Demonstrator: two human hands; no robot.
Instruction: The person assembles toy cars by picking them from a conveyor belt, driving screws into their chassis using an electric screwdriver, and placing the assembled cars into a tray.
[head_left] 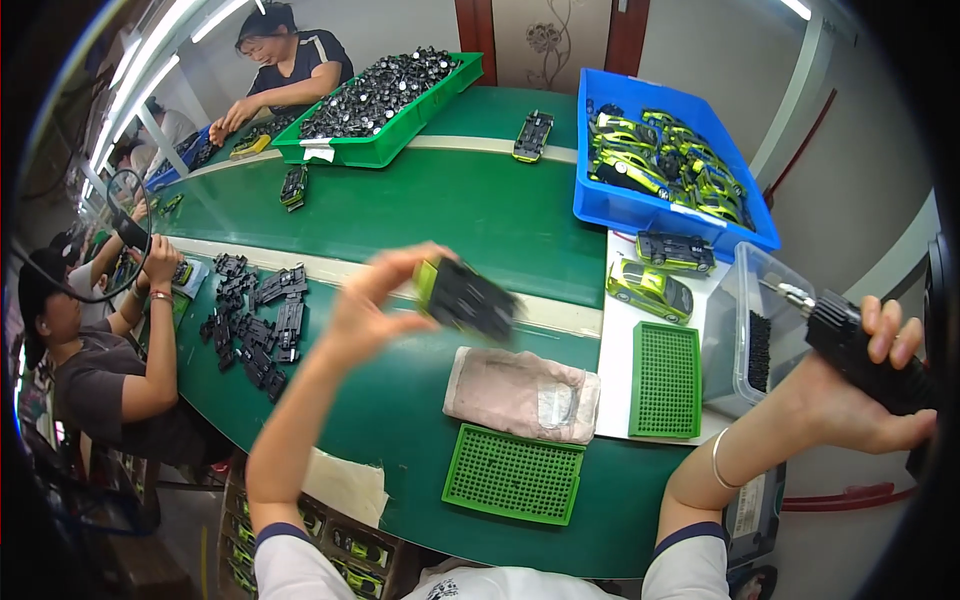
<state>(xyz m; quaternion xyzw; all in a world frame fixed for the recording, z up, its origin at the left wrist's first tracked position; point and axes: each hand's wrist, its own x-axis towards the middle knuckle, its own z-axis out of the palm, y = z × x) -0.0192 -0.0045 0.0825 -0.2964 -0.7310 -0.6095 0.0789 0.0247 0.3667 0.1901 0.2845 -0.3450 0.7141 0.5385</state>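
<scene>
My left hand (365, 300) grips a green toy car (468, 298) by its end, its black underside turned up and slightly blurred. It is raised above the table, over the pale strip. My right hand (850, 385) is wrapped round a black electric screwdriver (845, 330) at the far right. The metal bit points left, over a clear plastic box (745, 300) holding small black screws. Between my arms lie a folded pinkish cloth (490, 390) and a green perforated tray (515, 475). Another green perforated tray (667, 380) sits on a white board, below two toy cars (650, 290).
A blue bin (590, 205) of green toy cars stands at the back right. A green bin (375, 150) full of small black parts is farther back. Black chassis pieces (255, 320) lie in a heap at left. Co-workers sit at left (110, 370) and at the back (290, 65).
</scene>
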